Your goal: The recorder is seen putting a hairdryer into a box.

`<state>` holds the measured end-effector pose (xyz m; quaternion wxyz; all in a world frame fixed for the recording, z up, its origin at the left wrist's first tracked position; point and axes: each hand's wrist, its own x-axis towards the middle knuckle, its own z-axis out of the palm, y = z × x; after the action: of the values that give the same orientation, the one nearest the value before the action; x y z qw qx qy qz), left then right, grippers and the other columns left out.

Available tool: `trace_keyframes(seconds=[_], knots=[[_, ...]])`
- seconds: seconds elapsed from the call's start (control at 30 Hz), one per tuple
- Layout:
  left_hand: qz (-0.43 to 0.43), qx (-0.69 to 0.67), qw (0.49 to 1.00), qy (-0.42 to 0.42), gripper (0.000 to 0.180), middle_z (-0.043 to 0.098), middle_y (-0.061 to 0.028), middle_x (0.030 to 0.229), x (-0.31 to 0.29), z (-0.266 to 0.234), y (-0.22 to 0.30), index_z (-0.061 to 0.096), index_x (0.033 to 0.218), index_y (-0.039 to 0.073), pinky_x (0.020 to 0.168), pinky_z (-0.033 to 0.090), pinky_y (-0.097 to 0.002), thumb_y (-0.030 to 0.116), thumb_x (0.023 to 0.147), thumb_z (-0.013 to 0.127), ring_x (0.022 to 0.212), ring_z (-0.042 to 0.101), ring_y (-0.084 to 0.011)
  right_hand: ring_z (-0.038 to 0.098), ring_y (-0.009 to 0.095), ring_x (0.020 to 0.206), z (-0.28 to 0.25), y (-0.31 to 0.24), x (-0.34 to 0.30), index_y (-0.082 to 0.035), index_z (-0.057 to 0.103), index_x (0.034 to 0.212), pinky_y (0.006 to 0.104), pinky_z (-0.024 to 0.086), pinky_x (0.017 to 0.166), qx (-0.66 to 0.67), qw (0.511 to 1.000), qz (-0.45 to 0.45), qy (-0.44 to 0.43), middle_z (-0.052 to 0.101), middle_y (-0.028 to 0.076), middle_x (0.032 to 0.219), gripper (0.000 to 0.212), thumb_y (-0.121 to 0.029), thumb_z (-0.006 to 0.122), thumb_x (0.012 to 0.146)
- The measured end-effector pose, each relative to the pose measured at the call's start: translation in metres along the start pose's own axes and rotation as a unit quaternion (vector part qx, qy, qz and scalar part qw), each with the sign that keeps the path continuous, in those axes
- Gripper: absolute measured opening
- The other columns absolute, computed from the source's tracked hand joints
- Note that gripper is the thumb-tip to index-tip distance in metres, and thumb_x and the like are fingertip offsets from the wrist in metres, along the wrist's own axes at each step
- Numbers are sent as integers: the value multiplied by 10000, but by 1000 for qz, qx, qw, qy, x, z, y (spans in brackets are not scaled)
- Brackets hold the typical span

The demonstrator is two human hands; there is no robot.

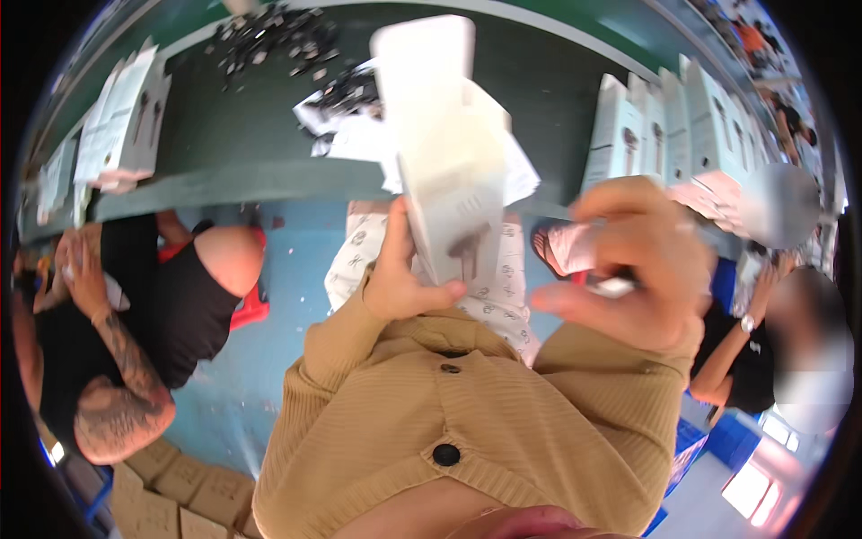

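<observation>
A tall, narrow white carton [453, 171] stands before me, tilted slightly, with a long flap raised at its top and a dark printed picture near its lower end. My left hand [401, 274] is closed around its lower part, thumb across the front. To the right of the carton, my right hand [642, 260] is raised and smeared by motion. Its thumb and forefinger are wide apart, clear of the carton. A small white patch shows in the gap of that hand; whether it is held or lies behind cannot be made out.
Beyond the carton, small black parts [274, 40] and white sheets [355, 135] lie on the dark green worktable [233, 135]. Rows of white cartons stand at left [126, 117] and right [700, 126]. People sit on both sides; brown cardboard boxes [184, 485] are stacked at lower left.
</observation>
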<state>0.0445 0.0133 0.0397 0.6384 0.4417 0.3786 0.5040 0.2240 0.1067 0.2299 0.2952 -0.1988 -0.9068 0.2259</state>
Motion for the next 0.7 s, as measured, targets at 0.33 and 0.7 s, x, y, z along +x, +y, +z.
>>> trace_keyframes(seconds=[0.33, 0.7], knots=[[98, -142, 984, -54, 691, 337, -129, 1378, 101, 85, 33, 111, 1443, 21, 1037, 336, -356, 191, 932, 543, 1268, 377, -206, 541, 249, 626, 1, 38, -66, -25, 501, 756, 330, 440, 517, -214, 932, 241, 166, 516, 89, 731, 389, -230, 814, 648], [231, 251, 938, 58, 488, 458, -97, 1056, 144, 123, -4, 476, 1147, 33, 786, 456, -373, 23, 693, 655, 945, 513, -208, 430, 145, 522, -71, 103, -94, -3, 521, 783, 275, 362, 488, -146, 889, 362, 238, 493, 79, 722, 375, -218, 786, 625]])
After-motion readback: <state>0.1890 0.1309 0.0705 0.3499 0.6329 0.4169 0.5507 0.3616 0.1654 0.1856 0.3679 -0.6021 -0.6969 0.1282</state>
